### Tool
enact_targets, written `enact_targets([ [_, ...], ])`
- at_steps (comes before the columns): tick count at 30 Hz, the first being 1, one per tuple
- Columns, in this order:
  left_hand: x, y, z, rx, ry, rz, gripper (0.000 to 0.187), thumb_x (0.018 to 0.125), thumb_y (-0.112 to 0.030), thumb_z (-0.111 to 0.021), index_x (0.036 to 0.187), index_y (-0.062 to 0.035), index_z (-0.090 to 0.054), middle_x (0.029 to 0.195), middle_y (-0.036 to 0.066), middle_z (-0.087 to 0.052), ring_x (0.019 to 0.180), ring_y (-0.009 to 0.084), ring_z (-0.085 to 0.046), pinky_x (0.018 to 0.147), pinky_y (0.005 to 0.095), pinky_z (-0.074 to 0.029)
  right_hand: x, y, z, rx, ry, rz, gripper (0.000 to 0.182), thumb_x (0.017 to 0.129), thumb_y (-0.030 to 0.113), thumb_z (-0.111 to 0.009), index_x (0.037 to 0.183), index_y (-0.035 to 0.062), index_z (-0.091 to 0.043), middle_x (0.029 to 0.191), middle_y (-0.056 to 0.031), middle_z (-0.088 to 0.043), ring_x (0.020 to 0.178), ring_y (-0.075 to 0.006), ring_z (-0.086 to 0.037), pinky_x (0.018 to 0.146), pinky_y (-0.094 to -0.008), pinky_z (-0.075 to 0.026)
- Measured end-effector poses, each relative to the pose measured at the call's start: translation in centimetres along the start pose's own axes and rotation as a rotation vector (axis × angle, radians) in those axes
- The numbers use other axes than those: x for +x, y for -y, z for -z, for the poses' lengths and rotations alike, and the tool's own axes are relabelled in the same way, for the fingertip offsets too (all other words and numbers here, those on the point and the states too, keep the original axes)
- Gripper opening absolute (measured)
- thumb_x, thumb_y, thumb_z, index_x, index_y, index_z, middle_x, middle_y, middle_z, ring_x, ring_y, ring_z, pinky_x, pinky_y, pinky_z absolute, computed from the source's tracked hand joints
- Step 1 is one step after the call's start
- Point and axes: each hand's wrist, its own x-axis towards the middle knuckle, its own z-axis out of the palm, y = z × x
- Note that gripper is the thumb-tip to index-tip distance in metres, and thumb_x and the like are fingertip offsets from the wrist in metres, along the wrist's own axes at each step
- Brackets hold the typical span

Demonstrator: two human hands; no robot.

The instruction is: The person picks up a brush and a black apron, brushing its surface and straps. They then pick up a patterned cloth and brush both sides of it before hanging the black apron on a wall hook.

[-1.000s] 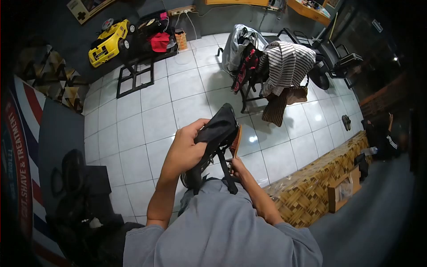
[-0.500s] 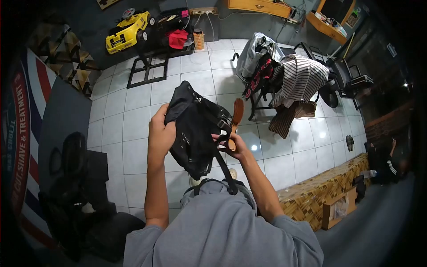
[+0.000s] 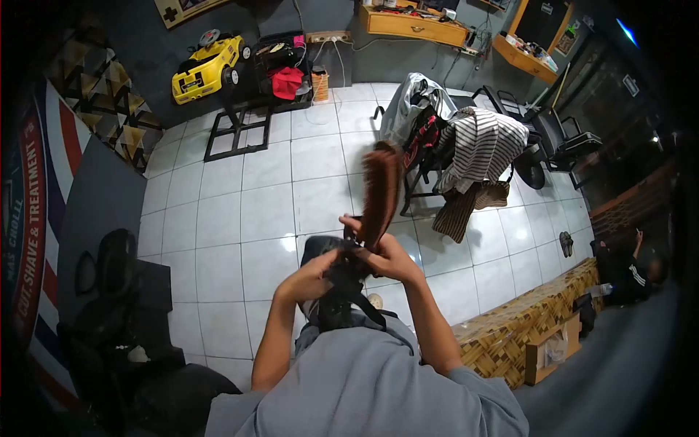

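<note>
In front of my chest, my right hand point(image 3: 393, 258) is closed around the handle end of a brush point(image 3: 383, 193) with long brown bristles; the brush points up and away from me. Close against it, my left hand point(image 3: 307, 280) is closed on a black bag point(image 3: 336, 307). The bag hangs bunched between my forearms, its strap looping down by my shirt. The fingertips of both hands meet near the brush's base and are partly blurred, so their exact grip is hidden.
Ahead right stands a chair draped with a striped cloth point(image 3: 486, 142) and other garments. A black metal frame point(image 3: 237, 137) lies on the tiles below a yellow toy car point(image 3: 210, 67). A patterned bench point(image 3: 502, 320) runs along the right, with a cardboard box point(image 3: 542, 357) and a person point(image 3: 630, 273) beyond.
The bag has been lowered toward my body and bunched up. The brush has swung upright, its bristles now showing. My left hand has moved down and right, beside my right hand.
</note>
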Motion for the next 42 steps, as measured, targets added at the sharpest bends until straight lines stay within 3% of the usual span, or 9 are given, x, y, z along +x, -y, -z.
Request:
enact_targets([
  [3,-0.3,-1.0,-0.8,-0.039,0.095,0.139,0.059,0.072,0.003,-0.044,0.131,0.0024,-0.041,0.122,0.010,-0.053,0.114,0.0160,-0.047,0.100,0.0287,-0.034,-1.3,-3.3,0.2,-0.038,0.016,-0.131,0.042,0.086,0.008,-0.055,0.127,0.0032,-0.048,0.108,-0.0045,-0.064,0.082,-0.0141,-0.057,0.078,-0.0325,-0.047],
  [6,-0.7,1.2,-0.9,-0.256,0.192,0.215,0.058,0.073,0.003,-0.042,0.130,0.0010,-0.043,0.120,0.007,-0.054,0.112,0.0142,-0.048,0.096,0.0279,-0.037,-2.1,-1.2,0.1,-0.275,-0.051,-0.228,0.043,0.080,0.008,-0.058,0.123,0.0068,-0.053,0.089,-0.0115,-0.067,0.075,-0.0227,-0.062,0.072,-0.0346,-0.048],
  [13,-1.2,5.4,-3.5,-0.521,0.237,0.405,0.049,0.079,0.003,-0.041,0.127,0.0016,-0.046,0.120,0.006,-0.053,0.109,0.0120,-0.049,0.093,0.0256,-0.040,-4.4,-2.9,-1.0,-0.496,0.011,-0.284,0.052,0.080,0.014,-0.056,0.132,0.0157,-0.046,0.087,-0.0254,-0.060,0.080,-0.0421,-0.058,0.073,-0.0391,-0.047],
  [21,-2.0,7.1,-3.5,-0.935,0.158,0.488,0.045,0.088,-0.006,-0.042,0.131,0.0082,-0.039,0.128,0.017,-0.050,0.114,0.0227,-0.053,0.098,0.0321,-0.042,-9.2,-2.7,-0.1,0.158,0.151,-0.608,0.059,0.088,0.019,-0.058,0.138,-0.0008,-0.034,0.124,-0.0119,-0.052,0.114,-0.0185,-0.047,0.097,-0.0302,-0.036],
  [27,-2.1,6.6,-3.5,-1.284,0.058,0.518,0.050,0.090,-0.018,-0.039,0.136,0.0018,-0.035,0.124,0.018,-0.052,0.113,0.0250,-0.054,0.097,0.0389,-0.044,-11.3,-7.2,-2.7,0.102,-0.143,-0.323,0.069,0.075,0.014,-0.075,0.133,-0.0011,-0.041,0.123,-0.0113,-0.053,0.115,-0.0175,-0.048,0.098,-0.0297,-0.037],
  [30,-2.3,6.0,-3.1,-1.227,-0.069,0.218,0.052,0.089,-0.017,-0.047,0.139,-0.0062,-0.034,0.120,0.016,-0.054,0.110,0.0219,-0.055,0.096,0.0366,-0.044,-11.1,-7.4,-3.6,-0.105,-0.316,-0.430,0.060,0.076,0.015,-0.073,0.127,-0.0007,-0.046,0.115,-0.0123,-0.058,0.106,-0.0171,-0.054,0.093,-0.0296,-0.041],
  [34,-2.5,1.7,-3.2,-0.495,-0.054,0.247,0.060,0.083,-0.004,-0.065,0.136,-0.0094,-0.039,0.108,0.010,-0.059,0.100,0.0141,-0.056,0.088,0.0275,-0.045,-11.1,-8.7,-4.8,0.089,-0.417,-0.365,0.052,0.075,0.006,-0.067,0.123,-0.0026,-0.047,0.109,-0.0119,-0.059,0.100,-0.0172,-0.056,0.087,-0.0289,-0.044],
  [37,-2.7,2.2,-2.7,-0.490,-0.126,0.254,0.047,0.087,-0.004,-0.061,0.131,-0.0082,-0.045,0.101,0.008,-0.062,0.096,0.0126,-0.057,0.086,0.0238,-0.046,-11.4,-10.3,-5.0,-0.007,-0.437,-0.310,0.047,0.075,0.003,-0.065,0.119,-0.0037,-0.050,0.100,-0.0079,-0.060,0.089,-0.0140,-0.057,0.079,-0.0265,-0.047],
  [42,-3.8,3.0,0.1,-0.440,-0.535,0.243,0.025,0.095,-0.015,-0.049,0.119,-0.0083,-0.056,0.070,-0.001,-0.048,0.058,0.0067,-0.051,0.055,0.0257,-0.053,-11.3,-8.4,-4.9,-0.102,-0.423,-0.508,0.046,0.073,0.019,-0.077,0.108,-0.0022,-0.055,0.085,-0.0037,-0.058,0.079,-0.0113,-0.053,0.070,-0.0252,-0.045],
])
